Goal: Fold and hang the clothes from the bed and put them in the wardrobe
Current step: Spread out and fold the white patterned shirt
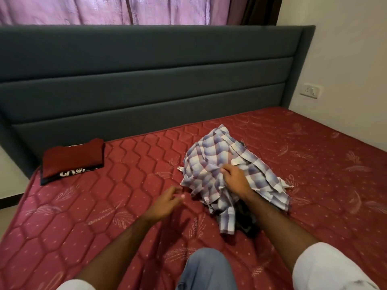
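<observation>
A crumpled blue-and-white checked shirt lies heaped in the middle of the red quilted mattress. My right hand is on top of the heap and pinches a fold of its cloth. A dark garment pokes out from under the shirt's near edge. My left hand hovers just left of the heap with loosely spread fingers, holding nothing. A folded dark red garment sits on a folded black one with white lettering at the mattress's far left corner.
A grey padded headboard runs along the far side of the bed, with purple curtains above it. A wall socket is on the white wall at the right. My knee in blue jeans rests on the mattress's near edge.
</observation>
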### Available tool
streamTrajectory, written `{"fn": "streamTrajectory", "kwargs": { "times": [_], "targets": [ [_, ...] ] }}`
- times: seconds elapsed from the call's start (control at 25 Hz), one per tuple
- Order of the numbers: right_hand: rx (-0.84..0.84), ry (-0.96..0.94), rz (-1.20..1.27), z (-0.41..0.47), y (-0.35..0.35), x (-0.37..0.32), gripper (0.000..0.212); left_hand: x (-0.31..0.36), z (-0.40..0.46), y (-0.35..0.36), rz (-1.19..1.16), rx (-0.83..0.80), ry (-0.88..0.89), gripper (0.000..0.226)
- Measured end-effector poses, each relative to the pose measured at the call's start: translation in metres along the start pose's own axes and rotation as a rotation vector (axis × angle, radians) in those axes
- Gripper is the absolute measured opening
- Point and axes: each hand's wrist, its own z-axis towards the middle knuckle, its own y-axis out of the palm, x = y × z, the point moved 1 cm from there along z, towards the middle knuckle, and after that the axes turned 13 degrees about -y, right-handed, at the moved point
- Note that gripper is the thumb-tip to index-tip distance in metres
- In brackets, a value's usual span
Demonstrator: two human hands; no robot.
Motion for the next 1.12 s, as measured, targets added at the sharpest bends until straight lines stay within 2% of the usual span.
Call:
{"fn": "streamTrajectory", "kwargs": {
  "times": [0.08,0.16,0.24,0.28,0.32,0.36,0.4,0.48,0.52,0.56,0.6,0.64,0.68,0.76,0.8,0.84,0.92,0.96,1.04,1.12],
  "targets": [
    [0.018,-0.137,0.335,-0.003,0.016,-0.045,0.019,0.024,0.000,-0.005,-0.425,-0.040,-0.086,0.053],
    [-0.249,-0.277,0.543,-0.020,0.036,-0.091,0.022,0.046,-0.002,-0.009,-0.682,-0.155,-0.112,0.045],
    [-0.623,-0.323,0.660,-0.044,0.050,-0.119,0.016,0.059,-0.008,-0.019,-0.598,-0.110,-0.010,0.026],
    [-0.784,-0.340,0.693,-0.053,0.054,-0.124,0.011,0.052,-0.009,-0.026,-0.525,-0.037,-0.006,0.034],
    [-0.856,-0.360,0.708,-0.057,0.054,-0.122,0.008,0.039,-0.009,-0.032,-0.505,0.029,-0.022,0.040],
    [-0.792,-0.389,0.693,-0.058,0.054,-0.117,0.008,0.023,-0.012,-0.042,-0.503,0.122,-0.082,0.038],
    [-0.600,-0.387,0.616,-0.053,0.056,-0.105,0.013,0.006,-0.016,-0.052,-0.540,0.220,-0.140,0.032],
    [-0.055,-0.297,0.284,-0.036,0.049,-0.070,0.036,-0.032,-0.024,-0.073,-0.522,0.315,-0.286,0.012],
    [0.089,-0.211,0.094,-0.030,0.044,-0.054,0.054,-0.051,-0.030,-0.085,-0.364,0.323,-0.308,0.025],
    [0.063,-0.117,-0.027,-0.027,0.043,-0.042,0.073,-0.073,-0.038,-0.098,-0.093,0.312,-0.307,0.027],
    [-0.087,-0.040,-0.114,-0.025,0.048,-0.038,0.090,-0.085,-0.051,-0.110,0.202,0.278,-0.337,0.021],
    [-0.231,-0.019,-0.212,-0.023,0.054,-0.036,0.101,-0.104,-0.058,-0.124,0.508,0.288,-0.400,0.026],
    [-0.321,-0.040,-0.338,-0.022,0.061,-0.039,0.106,-0.119,-0.066,-0.137,0.675,0.303,-0.503,0.033],
    [-0.265,-0.109,-0.513,-0.009,0.067,-0.046,0.102,-0.137,-0.076,-0.154,0.817,0.317,-0.584,0.035],
    [-0.191,-0.106,-0.544,0.001,0.064,-0.045,0.099,-0.134,-0.079,-0.156,0.784,0.300,-0.521,0.033],
    [-0.163,-0.053,-0.536,0.011,0.058,-0.042,0.100,-0.123,-0.083,-0.155,0.650,0.308,-0.442,0.028],
    [-0.236,0.058,-0.430,0.026,0.045,-0.038,0.102,-0.100,-0.086,-0.143,0.374,0.369,-0.255,0.021],
    [-0.299,0.055,-0.399,0.025,0.043,-0.043,0.092,-0.088,-0.084,-0.139,0.284,0.402,-0.196,0.028],
    [-0.393,-0.085,-0.424,0.002,0.051,-0.059,0.062,-0.055,-0.081,-0.121,0.088,0.370,-0.154,0.054],
    [-0.560,-0.311,-0.224,-0.032,0.064,-0.081,0.052,-0.028,-0.075,-0.098,-0.144,0.214,-0.199,0.071]
  ]
}}
